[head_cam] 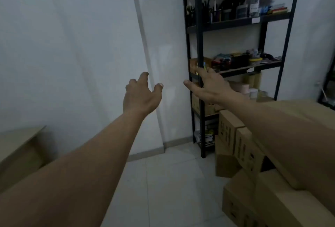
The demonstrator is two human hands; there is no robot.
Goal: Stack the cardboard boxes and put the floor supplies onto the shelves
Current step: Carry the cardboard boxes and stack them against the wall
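Both my arms stretch forward at chest height. My left hand [140, 96] is open, fingers curled and apart, in front of the white wall and holding nothing. My right hand [208, 85] is open and flat, reaching up to the front left post of the black metal shelf unit [198, 41]; whether it touches the post I cannot tell. Several brown cardboard boxes [241, 147] are piled on the floor at the right, below my right forearm, some upright and some lying flat.
The shelves carry jars, pens, tools and tape rolls, with small boxes [208, 108] on a lower level. A light wooden table [18, 145] stands at the left edge. Pale floor tiles [163, 181] lie between the table and the boxes. Another dark rack [328, 90] shows at far right.
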